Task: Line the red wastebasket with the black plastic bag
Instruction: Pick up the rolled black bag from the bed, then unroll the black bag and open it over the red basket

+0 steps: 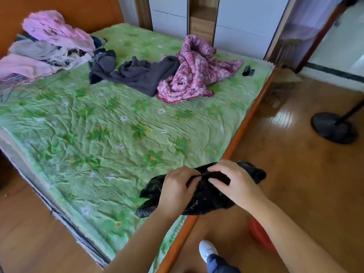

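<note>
Your left hand point(178, 186) and right hand point(234, 183) both gripped the crumpled black plastic bag point(206, 196), unopened; the red wastebasket point(260, 235) remained unlined.

The green floral bed point(118, 125) carries crumpled clothes point(137, 74) and perhaps bedding point(39, 48).

No text, label, brand, number or sign can be read on anything in view.
</note>
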{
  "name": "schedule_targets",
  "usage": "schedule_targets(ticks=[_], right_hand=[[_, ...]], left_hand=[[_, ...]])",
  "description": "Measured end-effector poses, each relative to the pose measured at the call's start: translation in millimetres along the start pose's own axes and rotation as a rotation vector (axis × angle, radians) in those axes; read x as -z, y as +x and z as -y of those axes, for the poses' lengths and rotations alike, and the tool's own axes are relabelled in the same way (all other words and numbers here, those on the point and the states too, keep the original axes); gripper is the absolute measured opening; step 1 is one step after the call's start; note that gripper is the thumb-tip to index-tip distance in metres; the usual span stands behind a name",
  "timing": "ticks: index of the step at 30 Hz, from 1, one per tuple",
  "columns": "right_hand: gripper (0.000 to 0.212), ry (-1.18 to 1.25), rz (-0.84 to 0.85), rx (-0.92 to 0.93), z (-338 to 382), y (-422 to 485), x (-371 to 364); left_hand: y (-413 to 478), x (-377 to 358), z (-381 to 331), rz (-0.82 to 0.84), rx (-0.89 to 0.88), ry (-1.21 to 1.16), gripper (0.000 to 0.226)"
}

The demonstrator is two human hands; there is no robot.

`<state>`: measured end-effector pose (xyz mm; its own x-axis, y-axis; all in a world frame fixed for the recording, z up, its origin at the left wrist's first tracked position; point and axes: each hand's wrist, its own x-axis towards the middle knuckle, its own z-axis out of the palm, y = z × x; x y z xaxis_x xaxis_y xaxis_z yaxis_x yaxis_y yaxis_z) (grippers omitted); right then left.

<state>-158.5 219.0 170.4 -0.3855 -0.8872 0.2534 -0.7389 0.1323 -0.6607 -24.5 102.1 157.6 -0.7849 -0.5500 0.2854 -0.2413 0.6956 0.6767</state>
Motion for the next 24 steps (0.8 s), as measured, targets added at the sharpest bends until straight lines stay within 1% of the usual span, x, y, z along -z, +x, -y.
schedule_targets(ticks=[5, 8, 15, 20, 22, 24], right_hand=[[0.012, -0.024, -0.083, -0.068, 0.2, -32.6, 18.7], [0.007, -0.003, -0.141, -0.12, -8.1, -55.3, 34.7], [0.008, 0.018, -0.193, -0.299, -41.6, -104.8, 77.7], [0.009, 0.025, -0.196, -0.371, -85.7, -144.3, 114.1], [0.009, 0.037, -0.196, -0.398, -108.4, -162.0, 130.8], [0.008, 0.046, -0.185, -0.412, -133.7, -180.1, 149.5]], left_hand=[[3.1, -23.1, -30.3, 0.11, -0.054, -0.184, 0.008], [3.7, -40.6, -46.3, 0.201, -0.064, -0.24, 0.008], [1.2, -82.5, -75.9, 0.355, -0.032, -0.219, 0.009], [-5.2, -131.3, -105.0, 0.423, 0.076, -0.199, 0.009], [-7.5, -157.5, -122.1, 0.444, 0.092, -0.182, 0.016], [-9.0, -185.8, -143.2, 0.446, 0.112, -0.181, 0.028]])
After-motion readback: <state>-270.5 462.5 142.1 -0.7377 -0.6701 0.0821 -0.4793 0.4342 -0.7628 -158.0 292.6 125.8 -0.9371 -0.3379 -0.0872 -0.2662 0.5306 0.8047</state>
